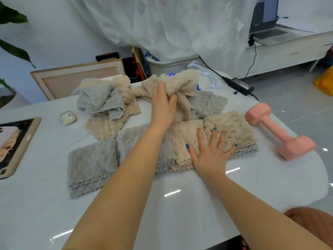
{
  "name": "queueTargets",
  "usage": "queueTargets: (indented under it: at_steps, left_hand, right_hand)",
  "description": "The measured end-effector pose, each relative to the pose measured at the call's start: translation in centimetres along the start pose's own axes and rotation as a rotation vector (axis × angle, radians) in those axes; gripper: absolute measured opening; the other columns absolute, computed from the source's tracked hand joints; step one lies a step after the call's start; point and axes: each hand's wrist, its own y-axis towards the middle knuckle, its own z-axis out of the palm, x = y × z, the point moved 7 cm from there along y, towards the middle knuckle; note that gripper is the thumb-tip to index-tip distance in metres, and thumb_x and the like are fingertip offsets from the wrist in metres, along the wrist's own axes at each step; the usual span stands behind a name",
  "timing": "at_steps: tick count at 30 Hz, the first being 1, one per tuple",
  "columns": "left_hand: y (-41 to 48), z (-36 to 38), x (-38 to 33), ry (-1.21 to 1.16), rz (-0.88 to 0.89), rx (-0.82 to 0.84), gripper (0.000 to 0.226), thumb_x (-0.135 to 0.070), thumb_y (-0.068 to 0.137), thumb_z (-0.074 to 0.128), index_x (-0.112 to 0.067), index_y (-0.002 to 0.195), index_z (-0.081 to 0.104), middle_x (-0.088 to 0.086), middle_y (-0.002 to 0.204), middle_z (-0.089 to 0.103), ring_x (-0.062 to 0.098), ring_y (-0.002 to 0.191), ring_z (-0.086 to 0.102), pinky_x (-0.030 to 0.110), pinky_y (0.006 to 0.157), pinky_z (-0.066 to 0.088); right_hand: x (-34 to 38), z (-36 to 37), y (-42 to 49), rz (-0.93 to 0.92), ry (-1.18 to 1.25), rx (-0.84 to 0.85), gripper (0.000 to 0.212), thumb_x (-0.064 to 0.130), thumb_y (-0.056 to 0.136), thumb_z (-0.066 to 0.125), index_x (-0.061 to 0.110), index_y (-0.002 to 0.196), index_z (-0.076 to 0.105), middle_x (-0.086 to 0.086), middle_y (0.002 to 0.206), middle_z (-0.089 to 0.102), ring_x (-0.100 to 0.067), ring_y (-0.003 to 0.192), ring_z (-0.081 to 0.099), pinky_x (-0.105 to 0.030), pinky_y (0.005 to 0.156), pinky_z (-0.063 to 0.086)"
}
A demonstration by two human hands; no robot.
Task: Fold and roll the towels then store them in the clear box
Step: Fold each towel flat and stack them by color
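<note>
Several fluffy towels lie on the white table (180,213). A row of folded ones runs along the middle: a grey folded towel (91,165) at the left, beige folded towels (232,129) at the right. My right hand (210,152) presses flat, fingers spread, on the beige folded towel. My left hand (164,105) reaches further back and grips a crumpled beige towel (182,83), thumb and fingers closed on the cloth. A loose heap of grey and beige towels (104,101) sits at the back left. The clear box is mostly hidden behind the towels.
A pink dumbbell (275,130) lies at the table's right edge. A tablet in a beige case (16,147) rests at the left edge, with a small earbud case (68,117) near it. A power adapter (239,84) and cable lie at the back right.
</note>
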Motion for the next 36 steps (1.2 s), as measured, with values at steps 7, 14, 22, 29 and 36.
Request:
queueTargets:
  at_steps: [7, 14, 22, 29, 36]
  left_hand:
    - [-11.1, -3.9, -3.3, -0.416, -0.171, 0.122, 0.023, 0.005, 0.091, 0.042, -0.016, 0.092, 0.049, -0.016, 0.082, 0.056, 0.005, 0.077, 0.052, 0.025, 0.068, 0.045]
    - [-18.4, -5.3, -3.9, -0.318, -0.145, 0.344, 0.035, 0.005, 0.075, 0.074, -0.024, 0.062, 0.058, -0.006, 0.119, 0.049, 0.004, 0.117, 0.048, 0.019, 0.097, 0.042]
    - [-24.9, -10.1, 0.5, 0.005, -0.253, 0.369, 0.038, 0.004, 0.077, 0.069, -0.033, 0.073, 0.07, -0.007, 0.102, 0.052, -0.005, 0.097, 0.052, 0.014, 0.085, 0.039]
    - [-25.8, -16.9, 1.3, 0.689, -0.389, 0.307, 0.031, -0.01, 0.089, 0.048, -0.023, 0.109, 0.067, -0.001, 0.137, 0.038, 0.019, 0.127, 0.034, 0.034, 0.1, 0.036]
    - [-31.4, -11.8, 2.4, 0.944, -0.551, 0.558, 0.069, -0.057, 0.087, 0.05, -0.02, 0.141, 0.028, 0.009, 0.142, 0.028, 0.028, 0.128, 0.034, 0.037, 0.097, 0.038]
  right_hand:
    - [-1.4, -2.8, -3.5, 0.066, 0.64, -0.177, 0.078, 0.064, 0.078, 0.034, 0.025, 0.146, 0.024, -0.006, 0.154, 0.024, -0.024, 0.144, 0.016, -0.059, 0.114, 0.003]
    - [0.3, -5.4, -8.7, -0.051, 1.389, 0.04, 0.084, 0.013, 0.085, 0.068, 0.038, 0.146, 0.016, 0.013, 0.137, 0.037, -0.011, 0.128, 0.042, -0.029, 0.102, 0.043]
    - [0.9, -7.7, -10.4, -0.339, 0.849, -0.022, 0.054, -0.001, 0.082, 0.064, 0.034, 0.122, 0.057, 0.0, 0.142, 0.03, -0.018, 0.126, 0.039, -0.031, 0.089, 0.051]
    - [7.0, -10.0, -13.1, -0.533, 0.614, -0.017, 0.022, 0.037, 0.071, 0.045, 0.023, 0.08, 0.06, 0.004, 0.09, 0.064, -0.018, 0.093, 0.05, -0.028, 0.078, 0.025]
    - [7.5, -8.7, -14.9, -0.449, 0.494, 0.242, 0.017, 0.013, 0.078, 0.059, 0.027, 0.086, 0.052, 0.005, 0.084, 0.063, -0.021, 0.076, 0.056, -0.033, 0.062, 0.043]
